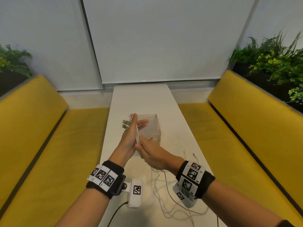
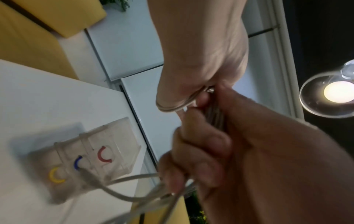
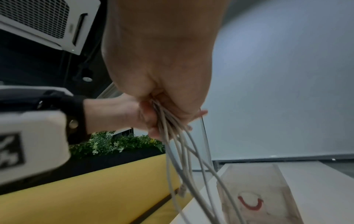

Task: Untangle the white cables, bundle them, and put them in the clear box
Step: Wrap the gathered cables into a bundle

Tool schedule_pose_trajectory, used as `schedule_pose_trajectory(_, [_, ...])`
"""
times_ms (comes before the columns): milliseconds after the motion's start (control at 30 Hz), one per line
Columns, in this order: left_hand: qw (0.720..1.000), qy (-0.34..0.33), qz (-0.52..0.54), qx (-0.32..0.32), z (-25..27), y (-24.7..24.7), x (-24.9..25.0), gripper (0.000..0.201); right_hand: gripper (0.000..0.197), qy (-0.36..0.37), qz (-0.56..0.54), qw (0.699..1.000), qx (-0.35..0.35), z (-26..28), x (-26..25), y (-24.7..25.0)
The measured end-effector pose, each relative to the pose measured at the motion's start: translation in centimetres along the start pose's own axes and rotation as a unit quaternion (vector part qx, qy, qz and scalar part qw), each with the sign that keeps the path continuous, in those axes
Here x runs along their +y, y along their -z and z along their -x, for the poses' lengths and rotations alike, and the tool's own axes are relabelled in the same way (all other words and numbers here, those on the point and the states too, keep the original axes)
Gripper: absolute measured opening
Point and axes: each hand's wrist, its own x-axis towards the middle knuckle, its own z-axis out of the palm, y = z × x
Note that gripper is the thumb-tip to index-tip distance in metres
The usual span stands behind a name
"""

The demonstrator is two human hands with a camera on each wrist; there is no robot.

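Several white cables run taut down the palm of my raised left hand. Their USB plugs stick out behind its stretched fingers, and the strands pass between those fingers. My right hand grips the same strands in a fist at the heel of the left palm. In the left wrist view the cables loop round the edge of the left hand. Below the right fist the cables hang down, and their slack lies on the table. The clear box stands just behind both hands.
The narrow white table runs away from me between two yellow benches. Plants stand behind the benches. Inside the box are dividers and red, blue and yellow rings. A black lead trails by my left wrist.
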Motion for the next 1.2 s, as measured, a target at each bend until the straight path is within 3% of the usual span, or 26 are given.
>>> schedule_pose_trajectory(67, [0.998, -0.033, 0.06, 0.012, -0.1, -0.3, 0.2, 0.027, 0.031, 0.004, -0.004, 1.0, 0.003, 0.2, 0.1, -0.4])
schedule_pose_trajectory(200, [0.984, -0.071, 0.163, -0.02, -0.2, -0.1, 0.9, 0.04, 0.038, -0.026, -0.069, 0.997, -0.007, 0.3, 0.7, 0.5])
schedule_pose_trajectory(433, [0.98, -0.153, 0.109, -0.064, -0.2, 0.7, 2.6, 0.046, 0.07, -0.056, -0.123, 0.99, -0.033, -0.3, 3.2, 0.8])
schedule_pose_trajectory(567, [0.976, -0.163, 0.121, -0.08, 0.2, 1.2, 3.7, 0.036, 0.068, -0.084, -0.171, 0.98, -0.059, -0.2, 4.6, 0.5])
schedule_pose_trajectory(767, [0.969, -0.1, 0.13, -0.183, 1.3, 1.4, 4.5, 0.034, 0.065, -0.13, -0.165, 0.977, -0.036, -1.3, 7.4, 1.5])
schedule_pose_trajectory(900, [0.964, -0.029, 0.095, -0.248, 1.8, 2.0, 4.2, 0.038, 0.038, -0.146, -0.163, 0.975, -0.044, -1.7, 6.9, 3.8])
schedule_pose_trajectory(1067, [0.916, -0.006, 0.107, -0.386, 2.1, 1.7, 3.3, 0.034, 0.021, -0.179, -0.159, 0.963, -0.122, -2.7, 6.5, 5.0])
schedule_pose_trajectory(1167, [0.891, -0.016, 0.12, -0.437, 2.3, 0.7, 3.5, 0.03, 0.041, -0.19, -0.124, 0.965, -0.135, -3.2, 6.0, 4.2])
schedule_pose_trajectory(1200, [0.885, -0.023, 0.117, -0.449, 2.4, 0.4, 3.6, 0.028, 0.039, -0.194, -0.108, 0.964, -0.144, -3.4, 6.1, 3.8])
